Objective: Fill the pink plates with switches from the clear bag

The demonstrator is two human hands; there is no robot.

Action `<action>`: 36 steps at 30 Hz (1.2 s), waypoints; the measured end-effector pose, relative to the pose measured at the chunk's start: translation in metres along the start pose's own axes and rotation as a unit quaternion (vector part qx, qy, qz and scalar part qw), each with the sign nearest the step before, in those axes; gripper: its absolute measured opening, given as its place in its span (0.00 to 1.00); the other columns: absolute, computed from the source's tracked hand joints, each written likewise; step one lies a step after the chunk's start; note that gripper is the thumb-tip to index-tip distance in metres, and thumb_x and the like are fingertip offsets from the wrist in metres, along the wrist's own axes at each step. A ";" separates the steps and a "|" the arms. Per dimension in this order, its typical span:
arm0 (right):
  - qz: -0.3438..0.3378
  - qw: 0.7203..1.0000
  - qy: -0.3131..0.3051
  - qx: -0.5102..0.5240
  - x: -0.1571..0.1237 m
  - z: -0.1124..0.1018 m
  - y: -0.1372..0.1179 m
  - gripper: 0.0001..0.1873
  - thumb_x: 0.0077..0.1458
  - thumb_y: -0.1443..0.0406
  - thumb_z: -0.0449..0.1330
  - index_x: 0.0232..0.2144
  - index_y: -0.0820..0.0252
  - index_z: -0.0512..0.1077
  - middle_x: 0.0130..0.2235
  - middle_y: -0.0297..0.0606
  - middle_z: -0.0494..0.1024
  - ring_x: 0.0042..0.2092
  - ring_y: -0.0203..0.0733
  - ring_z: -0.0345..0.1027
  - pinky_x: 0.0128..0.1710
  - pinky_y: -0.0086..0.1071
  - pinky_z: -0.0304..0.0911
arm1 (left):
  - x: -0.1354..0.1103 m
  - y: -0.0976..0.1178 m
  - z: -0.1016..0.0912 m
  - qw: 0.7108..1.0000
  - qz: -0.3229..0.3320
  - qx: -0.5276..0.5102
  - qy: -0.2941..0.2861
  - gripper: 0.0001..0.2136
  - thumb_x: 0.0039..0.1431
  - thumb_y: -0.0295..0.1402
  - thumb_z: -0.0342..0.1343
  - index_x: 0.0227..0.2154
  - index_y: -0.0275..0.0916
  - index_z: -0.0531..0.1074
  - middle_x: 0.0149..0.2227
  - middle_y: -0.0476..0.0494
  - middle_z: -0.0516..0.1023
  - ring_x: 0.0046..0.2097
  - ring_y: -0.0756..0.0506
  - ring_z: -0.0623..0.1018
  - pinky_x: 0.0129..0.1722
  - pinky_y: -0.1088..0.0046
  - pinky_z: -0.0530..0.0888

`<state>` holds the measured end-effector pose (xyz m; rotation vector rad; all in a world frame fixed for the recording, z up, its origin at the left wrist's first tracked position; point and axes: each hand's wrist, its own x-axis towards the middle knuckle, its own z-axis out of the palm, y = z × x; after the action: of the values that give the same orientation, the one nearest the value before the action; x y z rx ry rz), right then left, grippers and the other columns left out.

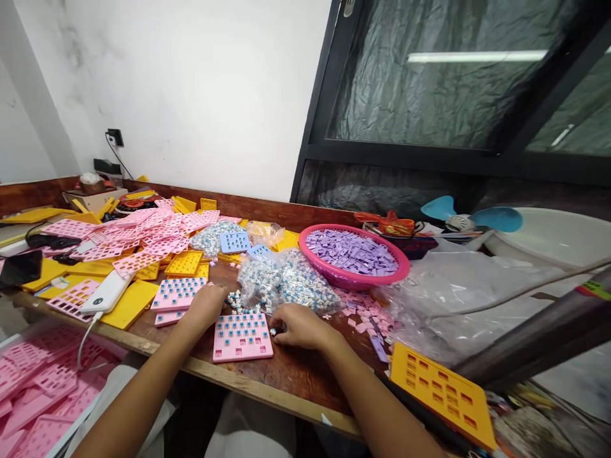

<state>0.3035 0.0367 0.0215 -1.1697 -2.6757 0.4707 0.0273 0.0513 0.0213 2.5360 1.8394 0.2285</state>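
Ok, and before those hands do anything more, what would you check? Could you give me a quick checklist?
1. Pink switch plate lying flat on the table: ok, it sits between the two hands.
2. All its openings filled: not ok, several towards the front edge hold no switch.
3. Small switch gripped by the right hand: cannot tell; it is at the fingers, but the grip is unclear.
4. Left hand holding a switch: cannot tell, its fingers are partly hidden.
5. Loose switches close by: ok, some lie just behind the plate.
6. Fitted switches fully seated: cannot tell, too small.
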 end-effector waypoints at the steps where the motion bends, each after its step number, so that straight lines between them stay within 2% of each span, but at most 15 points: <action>1: -0.004 1.000 0.000 0.000 0.001 0.002 0.000 0.10 0.46 0.68 0.70 0.34 0.55 0.82 0.35 0.35 0.83 0.38 0.42 0.73 0.37 0.28 0.60 | 0.002 -0.001 0.000 1.000 -0.006 -0.001 -0.001 0.13 0.55 0.27 0.60 0.43 0.40 0.79 0.40 0.37 0.83 0.44 0.38 0.81 0.43 0.67 0.73; 6: -0.008 1.000 0.003 0.016 0.003 0.003 0.003 0.10 0.47 0.72 0.67 0.34 0.56 0.82 0.36 0.35 0.83 0.38 0.42 0.74 0.38 0.29 0.61 | 0.014 -0.004 0.000 1.000 -0.021 -0.017 -0.006 0.11 0.55 0.28 0.60 0.42 0.43 0.79 0.38 0.40 0.83 0.43 0.39 0.82 0.42 0.68 0.72; 9: -0.006 0.998 0.008 0.061 0.001 -0.004 0.002 0.10 0.49 0.71 0.66 0.36 0.57 0.82 0.35 0.35 0.83 0.36 0.41 0.74 0.37 0.29 0.62 | 0.009 -0.001 -0.005 0.999 -0.020 -0.039 0.007 0.11 0.58 0.27 0.56 0.42 0.41 0.79 0.39 0.38 0.83 0.43 0.39 0.82 0.43 0.67 0.72; 13: -0.014 0.990 0.018 0.138 0.001 -0.008 -0.009 0.09 0.50 0.68 0.67 0.37 0.58 0.81 0.34 0.34 0.82 0.34 0.39 0.73 0.35 0.29 0.64 | -0.025 0.005 -0.010 0.995 0.000 -0.099 0.023 0.10 0.63 0.31 0.53 0.43 0.42 0.78 0.40 0.42 0.83 0.43 0.42 0.81 0.43 0.70 0.72; 17: -0.047 0.981 0.042 0.183 0.004 0.002 -0.025 0.07 0.51 0.69 0.66 0.36 0.58 0.80 0.34 0.35 0.80 0.34 0.39 0.71 0.36 0.30 0.65 | -0.070 0.011 -0.005 0.966 0.070 -0.245 0.041 0.10 0.66 0.34 0.54 0.44 0.43 0.79 0.44 0.44 0.83 0.45 0.44 0.79 0.47 0.71 0.71; 20: -0.069 0.977 0.060 0.193 0.006 0.015 -0.035 0.08 0.52 0.73 0.64 0.35 0.57 0.79 0.36 0.36 0.80 0.36 0.40 0.72 0.39 0.31 0.66 | -0.094 0.012 -0.002 0.968 0.070 -0.239 0.044 0.09 0.67 0.33 0.54 0.42 0.43 0.79 0.42 0.44 0.82 0.46 0.43 0.78 0.48 0.68 0.69; 23: -0.091 0.975 0.084 0.185 0.008 0.030 -0.042 0.13 0.51 0.76 0.61 0.36 0.56 0.77 0.39 0.37 0.80 0.41 0.42 0.73 0.44 0.34 0.67 | -0.108 0.008 -0.002 0.973 0.063 -0.219 0.041 0.08 0.67 0.31 0.54 0.41 0.43 0.79 0.42 0.45 0.82 0.46 0.43 0.77 0.48 0.66 0.68; 29: -0.131 0.980 0.084 0.124 0.012 0.048 -0.054 0.14 0.54 0.77 0.59 0.38 0.56 0.76 0.42 0.40 0.79 0.44 0.44 0.73 0.47 0.36 0.67 | -0.115 0.003 -0.001 0.969 0.084 -0.231 0.028 0.09 0.66 0.30 0.54 0.39 0.44 0.80 0.43 0.45 0.80 0.46 0.44 0.76 0.47 0.69 0.68; 36: -0.144 0.981 0.072 0.112 0.010 0.047 -0.059 0.12 0.59 0.72 0.58 0.42 0.55 0.78 0.44 0.42 0.80 0.46 0.46 0.72 0.49 0.39 0.67 | -0.114 0.001 0.002 0.968 0.088 -0.234 0.004 0.07 0.65 0.31 0.56 0.38 0.45 0.80 0.41 0.49 0.81 0.43 0.46 0.78 0.45 0.69 0.67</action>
<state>0.2431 -0.0037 -0.0006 -0.7130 -2.5307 0.5930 -0.0056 -0.0563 0.0061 2.3531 1.3524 0.5958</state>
